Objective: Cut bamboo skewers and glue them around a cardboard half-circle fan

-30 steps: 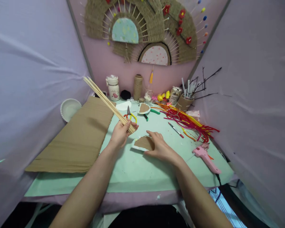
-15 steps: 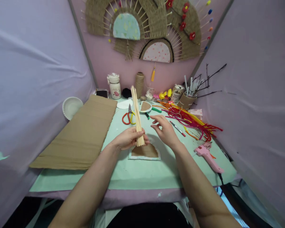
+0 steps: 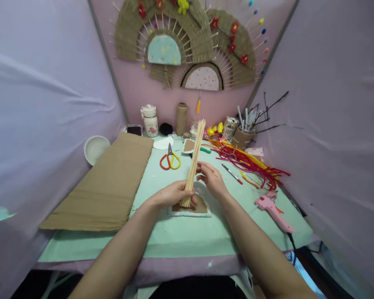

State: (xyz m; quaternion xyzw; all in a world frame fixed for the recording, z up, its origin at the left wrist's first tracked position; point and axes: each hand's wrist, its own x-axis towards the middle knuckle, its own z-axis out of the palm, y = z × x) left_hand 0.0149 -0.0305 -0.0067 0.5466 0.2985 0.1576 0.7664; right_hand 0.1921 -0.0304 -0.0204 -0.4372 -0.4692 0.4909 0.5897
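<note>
A bundle of thin pale wooden sticks (image 3: 195,160) is gripped near its lower end by my left hand (image 3: 176,194), thumb across the front. The bundle stands up, tipped to the right at its top. My right hand (image 3: 212,178) is just right of the sticks, fingers loosely curled and apart; whether a fingertip touches the bundle I cannot tell. Below the hands lies a half-round cardboard piece (image 3: 202,204) with a white fabric edge, partly covered by my left hand.
Scissors (image 3: 170,159) with red and yellow handles lie behind my left hand. A large cardboard sheet (image 3: 112,187) covers the left side. Rightward are a pen (image 3: 232,173), fuzzy craft stems (image 3: 252,164) and a pink glue gun (image 3: 274,211). A twine cone (image 3: 181,118) stands at the back.
The stick bundle has swung from leaning left to leaning right at its top. My right hand has come closer to it. The camera view has tilted slightly upward.
</note>
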